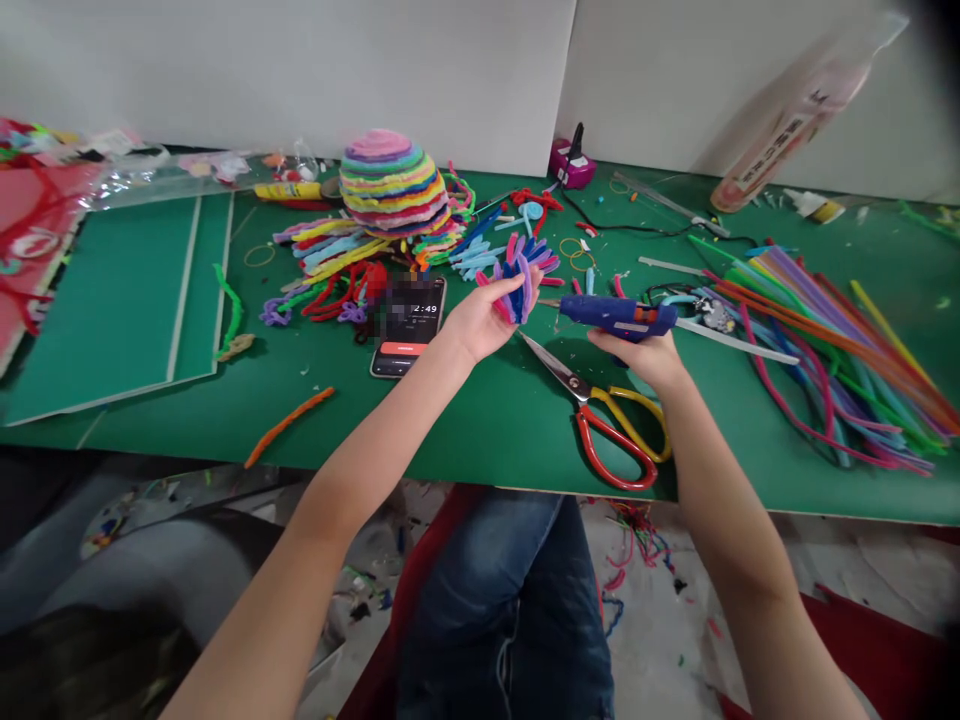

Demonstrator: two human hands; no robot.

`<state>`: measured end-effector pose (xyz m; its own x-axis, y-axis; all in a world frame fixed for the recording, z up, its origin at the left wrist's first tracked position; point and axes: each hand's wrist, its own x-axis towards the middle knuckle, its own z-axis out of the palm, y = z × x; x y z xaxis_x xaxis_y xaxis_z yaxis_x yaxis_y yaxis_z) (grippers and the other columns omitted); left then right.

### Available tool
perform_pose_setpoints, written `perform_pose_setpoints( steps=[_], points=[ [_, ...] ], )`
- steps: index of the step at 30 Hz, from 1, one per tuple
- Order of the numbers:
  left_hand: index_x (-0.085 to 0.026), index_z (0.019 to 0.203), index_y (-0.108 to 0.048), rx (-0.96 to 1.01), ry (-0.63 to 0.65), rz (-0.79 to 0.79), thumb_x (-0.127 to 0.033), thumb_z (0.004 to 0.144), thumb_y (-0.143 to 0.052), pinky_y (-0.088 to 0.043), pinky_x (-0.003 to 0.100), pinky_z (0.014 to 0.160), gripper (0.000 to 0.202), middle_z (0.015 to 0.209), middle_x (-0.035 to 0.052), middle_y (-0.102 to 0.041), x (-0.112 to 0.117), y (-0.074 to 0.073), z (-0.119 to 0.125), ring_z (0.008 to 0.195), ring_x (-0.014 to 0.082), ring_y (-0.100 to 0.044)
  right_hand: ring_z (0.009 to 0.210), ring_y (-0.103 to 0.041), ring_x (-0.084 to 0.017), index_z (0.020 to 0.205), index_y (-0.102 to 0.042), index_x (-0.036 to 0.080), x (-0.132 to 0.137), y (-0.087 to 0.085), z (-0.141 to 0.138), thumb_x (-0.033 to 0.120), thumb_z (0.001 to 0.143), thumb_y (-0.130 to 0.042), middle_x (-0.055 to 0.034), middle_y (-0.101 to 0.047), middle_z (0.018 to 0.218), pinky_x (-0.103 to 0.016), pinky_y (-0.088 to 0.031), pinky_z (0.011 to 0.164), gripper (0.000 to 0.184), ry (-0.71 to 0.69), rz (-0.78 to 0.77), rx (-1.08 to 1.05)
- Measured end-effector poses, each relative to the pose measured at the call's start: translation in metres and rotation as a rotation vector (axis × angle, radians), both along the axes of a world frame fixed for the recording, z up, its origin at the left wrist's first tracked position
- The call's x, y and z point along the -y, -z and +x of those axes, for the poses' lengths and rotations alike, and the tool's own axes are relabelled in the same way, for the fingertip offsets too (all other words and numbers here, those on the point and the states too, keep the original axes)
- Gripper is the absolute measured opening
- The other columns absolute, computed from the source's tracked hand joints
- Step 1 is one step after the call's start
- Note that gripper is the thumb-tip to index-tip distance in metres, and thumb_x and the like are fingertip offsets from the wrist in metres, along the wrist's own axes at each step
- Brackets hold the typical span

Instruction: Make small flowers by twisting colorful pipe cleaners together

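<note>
My left hand (pixel 487 318) is closed around a bunch of bent pipe cleaners (pixel 517 280) in pink, blue and purple, raised over the middle of the table. My right hand (pixel 645 355) grips a blue glue gun (pixel 619 314), its nozzle pointing left at the bunch with a small gap between them. Part of the gun's handle is hidden by my fingers. Scissors (pixel 592 395) with one red and one yellow handle lie below, their blades towards my left hand. A phone (pixel 409 325) lies beside my left wrist, which partly covers it.
A striped pipe-cleaner dome (pixel 394 185) stands at the back. Loose pipe cleaners (pixel 847 340) are heaped at the right. A bottle (pixel 802 125) leans against the wall panel. Green boards (pixel 112 300) lie at the left; an orange pipe cleaner (pixel 289 427) lies near the front edge.
</note>
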<state>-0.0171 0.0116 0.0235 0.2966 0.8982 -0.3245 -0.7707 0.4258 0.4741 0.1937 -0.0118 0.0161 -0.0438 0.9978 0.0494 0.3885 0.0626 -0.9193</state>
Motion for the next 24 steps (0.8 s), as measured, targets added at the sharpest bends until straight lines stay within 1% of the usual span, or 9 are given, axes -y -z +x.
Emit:
perform_pose_setpoints(
  steps=[3,6,10,12,16,21,24],
  points=[
    [-0.013,0.121,-0.059,0.013,-0.010,-0.004,-0.002,0.086,-0.047,-0.051,0.015,0.076,0.038,0.081,0.0022,-0.073,0.0006,-0.0022,0.0007,0.078,0.0076,-0.069,0.065,-0.059,-0.019,0.066,-0.059,0.022,0.0029,0.0003,-0.0047,0.039,0.052,-0.075,-0.0015,-0.066,0.070,-0.038,-0.053,0.065,0.027,-0.002,-0.017,0.003],
    [-0.013,0.124,-0.057,0.028,-0.044,-0.026,0.000,0.086,-0.047,-0.051,0.015,0.078,0.042,0.084,0.0033,-0.073,0.0010,-0.0042,0.0013,0.082,0.0081,-0.069,0.069,-0.062,-0.022,0.070,-0.061,0.022,0.0048,0.0007,-0.0060,0.037,0.053,-0.074,-0.0024,-0.068,0.073,-0.040,-0.054,0.068,0.026,-0.017,-0.027,0.027],
    [-0.017,0.126,-0.057,0.066,-0.063,-0.079,0.001,0.084,-0.048,-0.051,0.016,0.080,0.046,0.092,0.0030,-0.074,0.0019,-0.0065,0.0014,0.088,0.0091,-0.069,0.073,-0.064,-0.024,0.070,-0.060,0.023,0.0058,0.0019,-0.0076,0.036,0.056,-0.072,-0.0028,-0.069,0.074,-0.041,-0.055,0.070,0.023,-0.062,-0.015,0.039],
    [-0.016,0.126,-0.057,0.059,-0.056,-0.075,0.001,0.085,-0.048,-0.051,0.016,0.080,0.045,0.096,0.0036,-0.073,0.0024,-0.0070,0.0013,0.092,0.0096,-0.069,0.075,-0.065,-0.023,0.070,-0.059,0.023,0.0057,0.0027,-0.0081,0.036,0.056,-0.072,-0.0028,-0.069,0.074,-0.041,-0.055,0.072,0.023,-0.083,-0.012,0.037],
    [-0.015,0.124,-0.058,0.023,-0.031,-0.044,-0.001,0.086,-0.048,-0.051,0.014,0.079,0.042,0.102,0.0043,-0.072,0.0028,-0.0067,0.0010,0.096,0.0095,-0.067,0.071,-0.064,-0.022,0.071,-0.058,0.022,0.0053,0.0046,-0.0074,0.037,0.056,-0.072,-0.0016,-0.067,0.072,-0.040,-0.054,0.072,0.025,-0.101,-0.012,0.044],
    [-0.012,0.122,-0.058,0.022,-0.024,-0.035,0.000,0.086,-0.047,-0.051,0.014,0.077,0.040,0.097,0.0051,-0.072,0.0026,-0.0064,0.0012,0.095,0.0099,-0.067,0.067,-0.062,-0.020,0.071,-0.055,0.022,0.0050,0.0052,-0.0071,0.037,0.056,-0.073,0.0003,-0.064,0.068,-0.038,-0.053,0.068,0.028,-0.087,0.008,0.035],
    [-0.013,0.121,-0.059,0.002,-0.021,-0.043,-0.001,0.087,-0.046,-0.051,0.013,0.077,0.038,0.098,0.0045,-0.072,0.0029,-0.0071,0.0017,0.093,0.0088,-0.068,0.066,-0.061,-0.019,0.069,-0.054,0.022,0.0053,0.0037,-0.0083,0.036,0.056,-0.072,0.0002,-0.064,0.067,-0.037,-0.052,0.068,0.026,-0.070,0.006,0.032]
  ],
)
